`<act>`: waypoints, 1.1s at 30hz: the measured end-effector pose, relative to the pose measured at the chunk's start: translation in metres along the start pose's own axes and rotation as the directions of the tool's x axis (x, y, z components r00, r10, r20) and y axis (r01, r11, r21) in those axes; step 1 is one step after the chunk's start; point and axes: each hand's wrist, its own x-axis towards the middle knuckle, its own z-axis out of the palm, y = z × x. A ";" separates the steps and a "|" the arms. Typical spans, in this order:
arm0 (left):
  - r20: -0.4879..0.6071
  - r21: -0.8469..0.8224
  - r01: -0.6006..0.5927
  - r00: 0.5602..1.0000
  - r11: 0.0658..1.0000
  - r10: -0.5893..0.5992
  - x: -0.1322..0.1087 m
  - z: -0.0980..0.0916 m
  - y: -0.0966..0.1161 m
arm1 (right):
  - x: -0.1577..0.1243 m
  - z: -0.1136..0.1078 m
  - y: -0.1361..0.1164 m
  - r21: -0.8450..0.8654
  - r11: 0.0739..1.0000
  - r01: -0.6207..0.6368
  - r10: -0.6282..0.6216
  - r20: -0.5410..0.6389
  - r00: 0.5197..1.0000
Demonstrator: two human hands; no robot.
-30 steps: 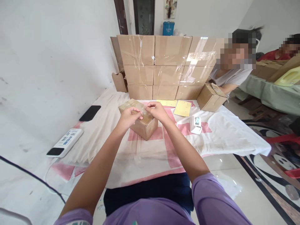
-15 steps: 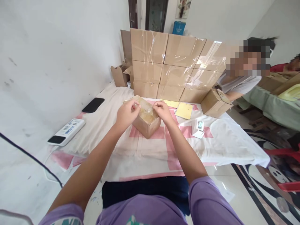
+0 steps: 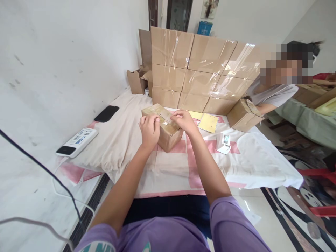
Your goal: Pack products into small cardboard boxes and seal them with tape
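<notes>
A small cardboard box (image 3: 170, 141) sits at an angle on the cloth-covered table, with shiny clear packing tape (image 3: 166, 122) across its top. My left hand (image 3: 150, 130) lies against its left top edge, fingers bent over the rim and thumb near the tape. Above the right part of the lid, my right hand (image 3: 184, 120) is closed in a pinch at the tape; its fingertips partly hide what is between them. Yellow cards (image 3: 208, 123) lie just beyond my right hand, and a small white folded item (image 3: 224, 144) stands to the right.
Stacked, clear-wrapped cartons (image 3: 199, 75) form a wall at the table's back. A person's arm (image 3: 265, 107) reaches to another carton (image 3: 244, 115) at right. A black phone (image 3: 106, 113) and white power strip (image 3: 78, 141) lie left, beside the wall. Cables hang at lower left.
My left hand has turned from a pinch over the box top to bent fingers at its left edge. My right hand stays by the tape. The view has shifted slightly.
</notes>
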 end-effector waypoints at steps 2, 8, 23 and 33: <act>-0.030 -0.018 -0.015 0.999 1.000 0.014 -0.014 0.008 0.005 | 0.000 0.004 0.001 -0.129 0.992 -0.009 0.004 -0.036 0.999; -0.093 0.030 -0.013 0.996 0.999 0.016 -0.040 0.032 0.005 | -0.007 0.005 0.009 -0.199 0.979 -0.053 0.073 0.093 0.993; -0.094 -0.064 -0.020 0.995 0.998 0.014 -0.043 0.035 0.000 | -0.003 0.005 0.021 -0.021 0.990 -0.140 0.140 0.004 0.990; 0.012 -0.038 0.049 0.999 0.998 -0.048 -0.027 0.014 0.013 | -0.017 0.002 0.035 0.225 0.970 -0.096 0.102 -0.013 0.995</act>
